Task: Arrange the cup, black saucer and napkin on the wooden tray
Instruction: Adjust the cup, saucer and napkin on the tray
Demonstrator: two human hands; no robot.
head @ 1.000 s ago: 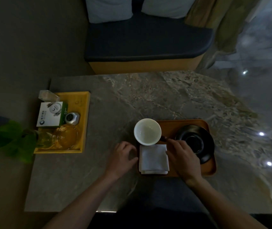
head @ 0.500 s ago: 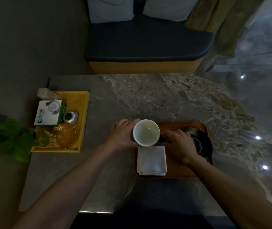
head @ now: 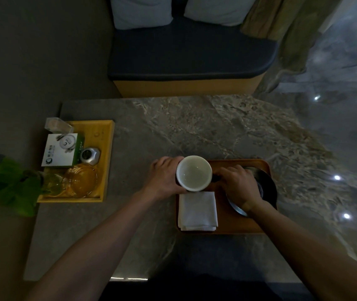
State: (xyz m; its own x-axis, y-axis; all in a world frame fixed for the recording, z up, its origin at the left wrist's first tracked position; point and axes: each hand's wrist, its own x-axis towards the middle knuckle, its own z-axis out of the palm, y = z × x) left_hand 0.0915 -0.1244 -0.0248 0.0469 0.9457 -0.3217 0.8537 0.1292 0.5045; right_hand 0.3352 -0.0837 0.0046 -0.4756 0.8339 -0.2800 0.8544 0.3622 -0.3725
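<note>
Nearest, the folded white napkin (head: 197, 210) lies on the wooden tray's (head: 234, 227) near-left part. Just beyond it, the left hand (head: 165, 178) wraps the white cup's (head: 194, 172) left side; the right hand (head: 239, 185) pinches its dark handle. The black saucer (head: 267, 187) sits immediately right, under that wrist. No writing on the far-left box (head: 61, 149) is legible.

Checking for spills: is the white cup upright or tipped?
Upright: the cup's round mouth faces the camera, its pale inside visible, with the left hand wrapped around its side.
</note>
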